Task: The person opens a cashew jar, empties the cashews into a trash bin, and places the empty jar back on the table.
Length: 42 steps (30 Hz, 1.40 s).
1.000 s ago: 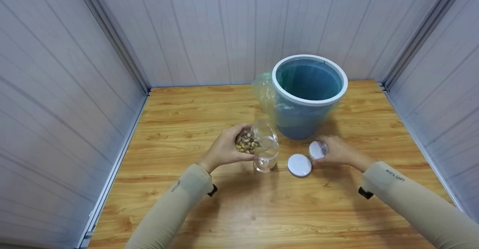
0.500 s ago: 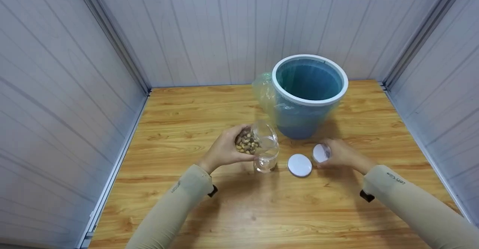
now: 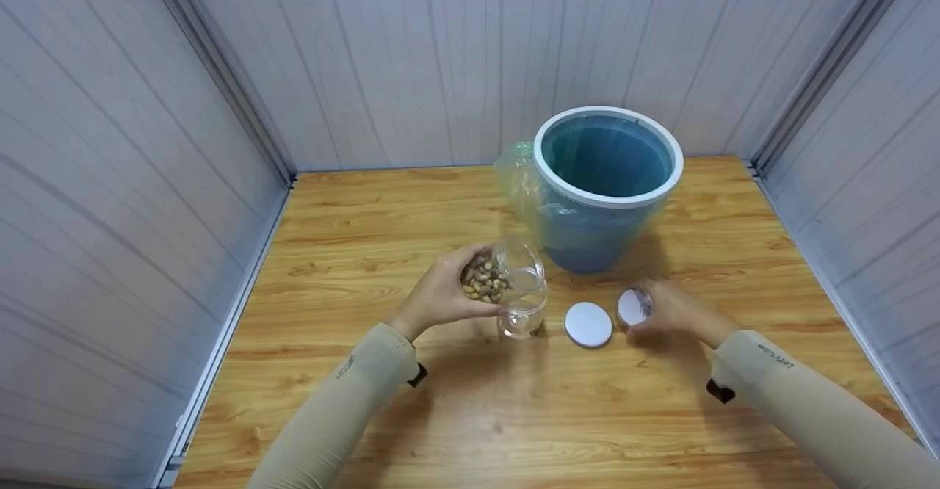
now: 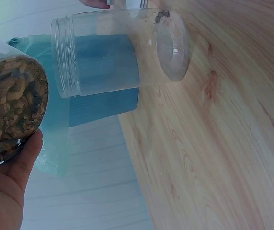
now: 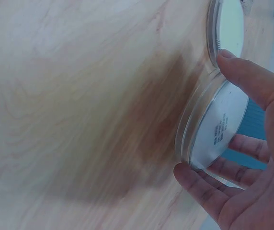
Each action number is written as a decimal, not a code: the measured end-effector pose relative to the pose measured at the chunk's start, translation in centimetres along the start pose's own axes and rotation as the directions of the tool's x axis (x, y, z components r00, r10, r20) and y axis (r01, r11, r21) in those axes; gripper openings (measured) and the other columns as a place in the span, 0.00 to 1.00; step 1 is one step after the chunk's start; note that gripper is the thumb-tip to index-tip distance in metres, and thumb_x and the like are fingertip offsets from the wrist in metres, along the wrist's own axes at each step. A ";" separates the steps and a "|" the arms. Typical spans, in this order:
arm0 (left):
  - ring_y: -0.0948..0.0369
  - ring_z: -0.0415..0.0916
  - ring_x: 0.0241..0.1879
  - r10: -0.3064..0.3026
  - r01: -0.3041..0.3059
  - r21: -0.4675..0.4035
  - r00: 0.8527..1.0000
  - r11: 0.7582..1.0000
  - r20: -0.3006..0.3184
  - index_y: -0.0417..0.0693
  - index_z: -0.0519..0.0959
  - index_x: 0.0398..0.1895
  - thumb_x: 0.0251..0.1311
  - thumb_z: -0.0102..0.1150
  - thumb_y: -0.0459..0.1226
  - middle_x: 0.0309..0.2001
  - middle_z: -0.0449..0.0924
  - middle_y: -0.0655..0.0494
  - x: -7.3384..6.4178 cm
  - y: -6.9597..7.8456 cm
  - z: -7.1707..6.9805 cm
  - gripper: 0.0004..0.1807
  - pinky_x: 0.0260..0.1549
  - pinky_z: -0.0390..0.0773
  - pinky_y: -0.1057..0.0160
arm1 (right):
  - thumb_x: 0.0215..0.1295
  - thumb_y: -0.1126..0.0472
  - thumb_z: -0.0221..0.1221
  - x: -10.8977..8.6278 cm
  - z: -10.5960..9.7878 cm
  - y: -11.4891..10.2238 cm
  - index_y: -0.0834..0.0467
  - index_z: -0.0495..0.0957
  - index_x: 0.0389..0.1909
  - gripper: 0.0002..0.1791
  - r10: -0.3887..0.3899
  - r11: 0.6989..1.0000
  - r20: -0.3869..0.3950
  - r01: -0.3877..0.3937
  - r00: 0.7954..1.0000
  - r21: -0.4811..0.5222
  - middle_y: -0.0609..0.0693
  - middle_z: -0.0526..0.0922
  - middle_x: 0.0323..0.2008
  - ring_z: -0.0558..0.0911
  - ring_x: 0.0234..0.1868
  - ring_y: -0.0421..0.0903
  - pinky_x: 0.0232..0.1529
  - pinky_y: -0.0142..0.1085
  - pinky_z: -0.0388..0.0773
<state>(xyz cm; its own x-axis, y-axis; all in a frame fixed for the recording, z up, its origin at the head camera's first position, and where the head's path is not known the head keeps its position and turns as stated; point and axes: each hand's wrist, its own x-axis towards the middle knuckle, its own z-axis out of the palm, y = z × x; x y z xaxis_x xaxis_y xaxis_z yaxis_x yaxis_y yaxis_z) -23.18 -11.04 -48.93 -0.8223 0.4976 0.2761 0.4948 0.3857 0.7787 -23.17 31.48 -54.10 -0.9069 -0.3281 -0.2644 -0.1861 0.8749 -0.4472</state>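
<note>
My left hand (image 3: 439, 292) grips a clear jar of mixed nuts (image 3: 483, 277), tilted with its mouth to the right. Below that mouth a second clear jar (image 3: 523, 321) stands upright on the table; the left wrist view shows this jar (image 4: 115, 52) apart from the nut jar's base (image 4: 15, 105), with a few dark bits near its bottom. My right hand (image 3: 672, 309) holds a round white lid (image 3: 633, 307) low by its rim. Small print marks this lid (image 5: 218, 120) in the right wrist view. Another white lid (image 3: 587, 324) lies flat just left of it.
Behind the jars stands a blue bin (image 3: 580, 236) with a white rim, a pale green plastic bag (image 3: 520, 177) bulging at its left side. Panelled walls (image 3: 382, 63) enclose the wooden table (image 3: 352, 254) at the back and both sides.
My right hand has moved slightly right and towards me with the printed lid, away from the other lid. My left hand and the tilted nut jar stay in place.
</note>
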 end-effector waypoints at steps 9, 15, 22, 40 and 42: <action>0.56 0.85 0.59 0.004 -0.004 0.000 1.000 1.000 -0.002 0.45 0.76 0.72 0.44 0.91 0.43 0.62 0.86 0.51 -0.1 -0.2 0.0 0.50 0.64 0.85 0.55 | 0.50 0.47 0.85 0.1 0.7 0.5 0.75 0.74 0.68 0.52 -0.016 1.000 -0.025 0.017 1.000 0.011 0.74 0.82 0.60 0.83 0.59 0.69 0.62 0.65 0.81; 0.56 0.85 0.60 0.017 -0.017 -0.010 1.000 1.000 0.000 0.47 0.76 0.74 0.44 0.91 0.42 0.63 0.86 0.52 -0.1 -0.4 0.1 0.50 0.65 0.84 0.57 | 0.49 0.47 0.85 0.2 1.1 0.9 0.75 0.75 0.67 0.52 -0.032 0.999 -0.047 0.032 0.998 0.007 0.74 0.82 0.60 0.83 0.59 0.69 0.61 0.65 0.81; 0.57 0.84 0.60 0.025 -0.025 -0.014 1.000 1.000 0.002 0.49 0.76 0.74 0.45 0.91 0.44 0.63 0.85 0.52 -0.1 -0.5 0.1 0.50 0.65 0.84 0.58 | 0.50 0.48 0.85 0.3 1.5 0.8 0.74 0.75 0.67 0.50 -0.022 1.000 -0.051 0.021 0.998 -0.019 0.74 0.80 0.60 0.81 0.59 0.69 0.63 0.66 0.80; 0.57 0.85 0.59 -0.008 0.008 0.000 1.000 1.000 0.000 0.47 0.75 0.74 0.43 0.91 0.43 0.62 0.85 0.52 -0.3 -0.6 0.0 0.51 0.64 0.85 0.58 | 0.49 0.48 0.85 0.3 1.7 0.7 0.72 0.75 0.68 0.52 -0.017 0.998 -0.053 0.014 0.998 -0.062 0.75 0.78 0.61 0.80 0.60 0.71 0.61 0.66 0.79; 0.56 0.85 0.59 -0.007 0.007 0.002 1.000 1.000 -0.001 0.47 0.75 0.74 0.43 0.91 0.42 0.62 0.86 0.51 -0.3 -0.6 -0.1 0.51 0.63 0.85 0.58 | 0.48 0.47 0.85 0.2 1.7 0.7 0.72 0.76 0.68 0.52 -0.014 0.998 -0.056 0.010 0.998 -0.067 0.75 0.78 0.61 0.79 0.60 0.71 0.62 0.66 0.79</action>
<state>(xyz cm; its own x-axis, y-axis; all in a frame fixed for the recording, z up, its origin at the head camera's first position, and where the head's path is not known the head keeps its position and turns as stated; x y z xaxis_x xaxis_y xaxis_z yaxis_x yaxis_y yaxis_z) -23.21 -11.47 -49.43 -0.8261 0.4940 0.2710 0.4894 0.3908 0.7796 -22.87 31.46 -55.94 -0.9239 -0.3197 -0.2104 -0.2202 0.8936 -0.3912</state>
